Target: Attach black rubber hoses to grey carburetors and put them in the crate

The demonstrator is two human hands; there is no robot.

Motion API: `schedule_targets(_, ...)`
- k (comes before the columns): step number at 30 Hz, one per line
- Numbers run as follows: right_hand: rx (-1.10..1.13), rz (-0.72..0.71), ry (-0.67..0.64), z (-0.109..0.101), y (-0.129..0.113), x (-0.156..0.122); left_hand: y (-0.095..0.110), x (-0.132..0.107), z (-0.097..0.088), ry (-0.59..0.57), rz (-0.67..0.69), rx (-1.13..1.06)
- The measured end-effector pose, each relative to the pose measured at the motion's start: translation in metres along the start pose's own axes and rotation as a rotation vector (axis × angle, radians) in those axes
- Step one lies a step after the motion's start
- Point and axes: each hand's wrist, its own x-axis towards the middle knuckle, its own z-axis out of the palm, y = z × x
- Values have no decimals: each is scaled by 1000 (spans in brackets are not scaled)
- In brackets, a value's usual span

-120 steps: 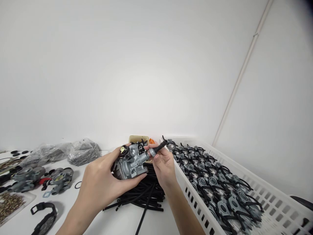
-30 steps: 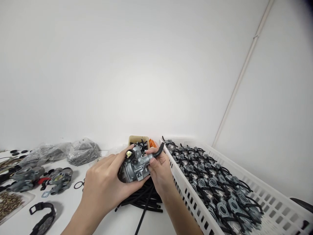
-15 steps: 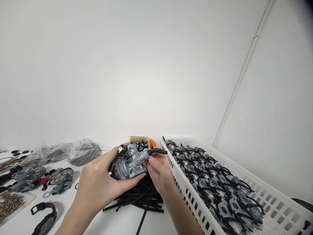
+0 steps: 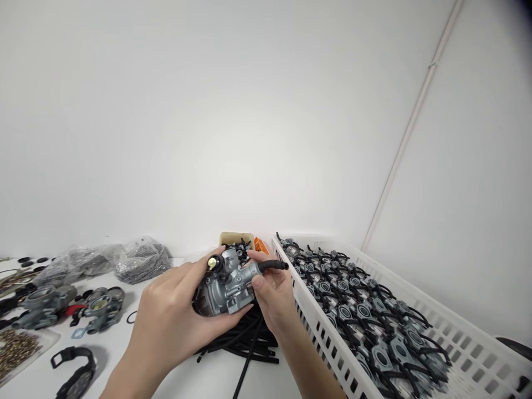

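Metal carburetor (image 4: pixel 228 289), tubular black sleeve (image 4: pixel 272 265)

A: Item one?
B: Carburettor (image 4: pixel 228 288), single, silver-grey cast metal, matt finish. Round black fitting (image 4: pixel 216 262) at its upper left, with a shiny brass-coloured centre (image 4: pixel 212 263).
A: Position?
B: Raised clear of the tabletop, lower left side cupped by the left hand (image 4: pixel 178 310), neck end between thumb and fingers of the right hand (image 4: pixel 274 291).
A: Pose?
B: Tilted, neck pointing right and slightly upward; underside partly hidden by the left thumb.
A: Item two?
B: Rubber sleeve (image 4: pixel 272 265), black, slim, ribless along most of its length, darker at the tip. Joined to the neck end, gently bent, free end pointing right. Whether it fits over or inside the metal: cannot be told.
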Motion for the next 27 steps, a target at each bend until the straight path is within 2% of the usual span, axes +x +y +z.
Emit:
schedule_targets(4,27,1,42,5,0,1,-1,-2,4,11,50,42)
schedule_targets(8,27,30,76,7,1,1,-2,-4,8,13,41,25)
schedule_targets(12,56,49,13,5,1,1,-4,-3,6,-4,-11,-11)
schedule_targets(17,147,91,-55,6,-5,1,-9,0,1,-87,-107,-156)
schedule_targets(20,211,91,-91,8,-8,0,-11,1,-1,-86,-138,-201)
schedule_targets(27,152,59,-43,7,-7,-2,-9,1,-2,-86,-103,-192)
